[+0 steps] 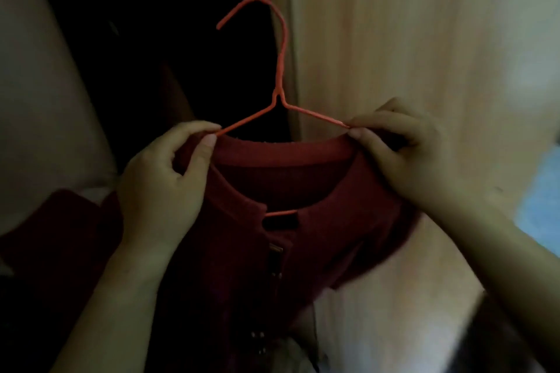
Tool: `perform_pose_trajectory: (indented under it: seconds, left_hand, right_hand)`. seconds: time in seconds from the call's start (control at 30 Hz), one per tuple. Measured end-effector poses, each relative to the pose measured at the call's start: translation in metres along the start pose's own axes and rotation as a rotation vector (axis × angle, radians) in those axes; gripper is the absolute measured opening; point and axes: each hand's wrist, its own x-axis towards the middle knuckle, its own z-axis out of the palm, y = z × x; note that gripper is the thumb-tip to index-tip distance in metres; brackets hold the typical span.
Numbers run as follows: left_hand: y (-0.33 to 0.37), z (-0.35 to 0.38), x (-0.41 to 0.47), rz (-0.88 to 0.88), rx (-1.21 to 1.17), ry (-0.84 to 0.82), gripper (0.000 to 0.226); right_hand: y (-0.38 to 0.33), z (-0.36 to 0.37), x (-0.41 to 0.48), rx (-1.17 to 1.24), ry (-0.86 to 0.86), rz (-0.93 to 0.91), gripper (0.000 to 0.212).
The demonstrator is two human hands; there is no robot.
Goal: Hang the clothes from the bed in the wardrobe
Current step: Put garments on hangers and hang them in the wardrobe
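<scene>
A dark red buttoned garment (272,239) hangs on an orange wire hanger (280,76), whose hook points up and to the left. My left hand (163,185) pinches the garment's left shoulder at the hanger's left arm. At the hanger's right arm, my right hand (406,148) pinches the collar edge. The hanger's bottom bar (280,213) shows through the open neck. Behind the hook lies the wardrobe's dark opening (181,39).
A pale wooden wardrobe door (409,39) stands upright to the right of the opening. Another light panel (36,100) borders the opening on the left. Something blue (542,191) shows blurred at the right edge. The scene is dim.
</scene>
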Motion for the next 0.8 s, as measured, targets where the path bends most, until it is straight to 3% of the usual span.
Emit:
perform_pose_trajectory:
  seconds: [0.27,0.57,0.8]
  left_hand:
    - [0.132,0.077,-0.117,0.093,-0.093,-0.326,0.019]
    - [0.293,0.197,-0.246,0.286,-0.268,-0.553,0.02]
    - [0.394,0.279,-0.331,0.101,-0.493,-0.812,0.02]
  right_hand:
    - [0.003,-0.159,-0.188,-0.166,0.126,0.4,0.009]
    - [-0.003,-0.375,-0.336,-0.393,0.235,0.662,0.01]
    - [0.013,-0.509,-0.393,-0.574,0.242,0.8,0.012]
